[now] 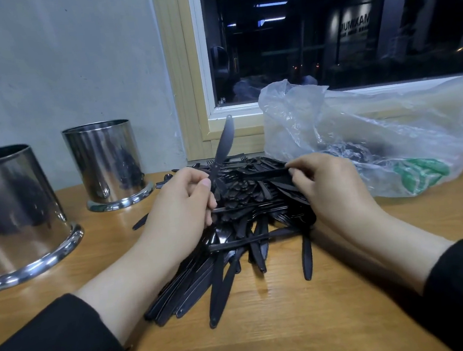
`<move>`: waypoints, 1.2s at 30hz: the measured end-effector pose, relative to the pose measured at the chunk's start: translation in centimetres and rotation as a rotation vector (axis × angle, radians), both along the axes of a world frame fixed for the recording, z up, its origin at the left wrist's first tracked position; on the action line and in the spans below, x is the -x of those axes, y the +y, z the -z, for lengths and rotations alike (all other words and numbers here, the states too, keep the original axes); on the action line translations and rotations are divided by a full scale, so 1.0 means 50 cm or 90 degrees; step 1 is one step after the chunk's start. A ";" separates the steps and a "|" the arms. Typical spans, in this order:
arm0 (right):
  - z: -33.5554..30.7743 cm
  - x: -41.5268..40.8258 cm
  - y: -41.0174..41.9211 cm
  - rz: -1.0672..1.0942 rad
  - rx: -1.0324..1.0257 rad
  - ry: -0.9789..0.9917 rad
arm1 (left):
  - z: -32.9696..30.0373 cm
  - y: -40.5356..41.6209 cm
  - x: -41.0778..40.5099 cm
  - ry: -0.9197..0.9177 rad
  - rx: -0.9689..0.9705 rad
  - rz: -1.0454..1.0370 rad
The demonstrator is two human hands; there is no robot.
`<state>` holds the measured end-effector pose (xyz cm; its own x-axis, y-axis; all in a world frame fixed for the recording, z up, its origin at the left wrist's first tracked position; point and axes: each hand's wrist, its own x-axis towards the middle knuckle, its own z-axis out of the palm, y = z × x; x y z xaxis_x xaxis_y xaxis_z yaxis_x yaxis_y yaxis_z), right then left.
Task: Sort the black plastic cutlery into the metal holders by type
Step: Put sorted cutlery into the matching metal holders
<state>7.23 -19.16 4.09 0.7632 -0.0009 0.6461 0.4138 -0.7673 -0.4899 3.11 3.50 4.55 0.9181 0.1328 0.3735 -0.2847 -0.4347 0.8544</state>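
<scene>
**Two hands in the cutlery heap**

Both my hands worked a heap of black plastic cutlery (246, 219) on the wooden table (295, 324). My left hand (179, 208) curled around one black plastic piece (223, 145), its handle rising past my thumb toward the window. My right hand (330, 185) pinched another black piece (264, 174) lying flat atop the heap. Two shiny metal cylindrical holders (107, 161) stood well left.
</scene>
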 end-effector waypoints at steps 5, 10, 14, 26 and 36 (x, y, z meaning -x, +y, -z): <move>-0.005 0.001 0.002 -0.009 -0.147 0.037 | -0.010 -0.005 -0.001 0.076 0.266 0.016; -0.005 0.001 0.011 -0.057 -0.290 0.056 | -0.012 -0.004 0.007 0.114 0.353 0.070; 0.004 0.003 0.025 -0.100 -0.330 0.063 | -0.009 -0.010 0.012 0.153 0.388 0.095; -0.003 0.033 0.051 -0.151 -0.177 0.093 | -0.018 -0.006 0.029 -0.215 -0.224 -0.036; -0.013 0.045 0.058 -0.176 -0.236 0.120 | -0.019 -0.009 0.027 -0.152 -0.487 0.030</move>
<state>4.96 -16.23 4.73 0.8706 0.0143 0.4917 0.4554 -0.4011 -0.7948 1.78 3.07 5.48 0.7999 -0.2771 0.5323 -0.4553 -0.8581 0.2374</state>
